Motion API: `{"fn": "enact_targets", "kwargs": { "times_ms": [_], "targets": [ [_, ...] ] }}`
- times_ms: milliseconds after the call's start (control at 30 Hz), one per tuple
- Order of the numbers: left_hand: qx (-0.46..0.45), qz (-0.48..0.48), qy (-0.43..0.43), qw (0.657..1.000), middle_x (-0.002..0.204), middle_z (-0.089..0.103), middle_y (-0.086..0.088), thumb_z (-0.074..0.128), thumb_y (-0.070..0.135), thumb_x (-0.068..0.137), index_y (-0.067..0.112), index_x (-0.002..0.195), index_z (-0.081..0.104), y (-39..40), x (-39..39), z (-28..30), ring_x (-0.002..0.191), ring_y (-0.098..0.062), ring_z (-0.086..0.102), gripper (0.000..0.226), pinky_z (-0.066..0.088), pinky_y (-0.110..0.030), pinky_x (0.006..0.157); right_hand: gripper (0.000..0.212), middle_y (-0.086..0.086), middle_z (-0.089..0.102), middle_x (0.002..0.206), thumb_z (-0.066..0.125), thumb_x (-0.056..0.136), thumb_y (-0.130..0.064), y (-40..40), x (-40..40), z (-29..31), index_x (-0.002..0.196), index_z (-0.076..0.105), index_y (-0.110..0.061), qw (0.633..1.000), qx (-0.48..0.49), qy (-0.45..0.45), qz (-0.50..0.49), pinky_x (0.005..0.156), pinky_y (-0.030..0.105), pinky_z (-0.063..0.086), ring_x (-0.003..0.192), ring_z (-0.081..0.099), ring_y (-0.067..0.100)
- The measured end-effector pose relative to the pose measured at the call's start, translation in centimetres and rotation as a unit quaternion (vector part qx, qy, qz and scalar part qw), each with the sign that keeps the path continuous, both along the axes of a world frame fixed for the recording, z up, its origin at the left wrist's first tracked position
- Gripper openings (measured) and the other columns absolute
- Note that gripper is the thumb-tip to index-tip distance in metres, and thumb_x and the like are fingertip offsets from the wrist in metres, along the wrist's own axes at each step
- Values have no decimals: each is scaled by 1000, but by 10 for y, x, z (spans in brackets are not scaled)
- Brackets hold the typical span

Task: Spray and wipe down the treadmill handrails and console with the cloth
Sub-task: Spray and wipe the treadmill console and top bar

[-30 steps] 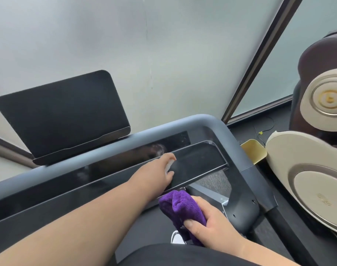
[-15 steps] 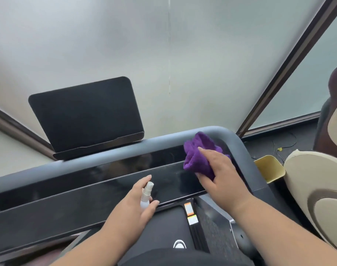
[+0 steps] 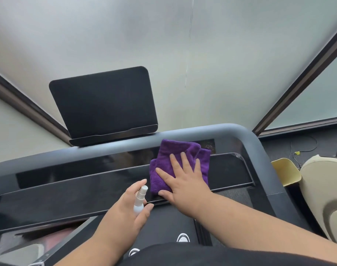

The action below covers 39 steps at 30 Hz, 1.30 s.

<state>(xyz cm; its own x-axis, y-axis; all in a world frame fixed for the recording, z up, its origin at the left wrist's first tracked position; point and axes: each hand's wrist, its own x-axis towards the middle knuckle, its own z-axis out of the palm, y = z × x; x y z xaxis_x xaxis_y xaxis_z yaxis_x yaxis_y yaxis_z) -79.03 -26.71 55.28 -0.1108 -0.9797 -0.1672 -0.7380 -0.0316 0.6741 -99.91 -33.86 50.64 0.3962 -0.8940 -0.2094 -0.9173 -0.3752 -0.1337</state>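
Purple and soft, the cloth (image 3: 180, 160) is lying folded on the glossy console (image 3: 106, 191), right of centre, and you are pressing it flat with your right hand (image 3: 185, 179), fingers spread. It looks light and limp and will likely bunch, so a broad palm is suiting it. Your left hand (image 3: 125, 212) is curling around the spray bottle (image 3: 140, 200), probably light and slick, nozzle pointing up toward the console, long axis near upright.
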Motion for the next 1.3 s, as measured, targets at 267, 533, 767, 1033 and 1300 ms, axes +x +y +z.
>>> {"fn": "enact_targets", "kwargs": {
  "times_ms": [267,533,767,1033,1300],
  "targets": [
    [20,-21,2,1000,97,60,28,67,44,85,75,126,23,-7,-18,-2,88,1,57,67,42,-14,75,61,0,5,167,38,95,-63,0,-70,-3,151,17,-51,1000,-7,5,-22,118,61,4,153,-2,32],
    [9,2,-3,1000,104,56,34,64,46,86,72,128,23,-1,-5,4,85,3,59,64,45,-16,74,62,1,-6,167,19,90,-70,4,-108,2,150,7,-56,993,29,24,-112,117,62,-6,150,-16,33],
    [12,22,-18,1000,101,60,27,67,41,88,70,129,24,9,9,-2,96,7,57,66,38,-2,78,65,4,-2,167,20,91,-71,5,-2,-1,151,10,-48,1000,17,-12,14,112,66,-10,151,-12,38],
    [10,23,-6,1000,99,60,30,64,48,84,73,127,23,9,10,2,89,0,60,64,46,-17,74,64,-6,1,167,32,96,-65,2,-69,4,154,9,-48,999,23,22,-38,120,59,6,153,-6,28],
    [4,67,-17,998,105,55,37,61,52,81,72,126,25,27,42,2,93,6,57,61,40,-11,72,65,-3,-6,167,19,95,-66,7,-46,4,155,2,-46,995,33,42,-80,116,65,0,152,-12,33]
  ]
}}
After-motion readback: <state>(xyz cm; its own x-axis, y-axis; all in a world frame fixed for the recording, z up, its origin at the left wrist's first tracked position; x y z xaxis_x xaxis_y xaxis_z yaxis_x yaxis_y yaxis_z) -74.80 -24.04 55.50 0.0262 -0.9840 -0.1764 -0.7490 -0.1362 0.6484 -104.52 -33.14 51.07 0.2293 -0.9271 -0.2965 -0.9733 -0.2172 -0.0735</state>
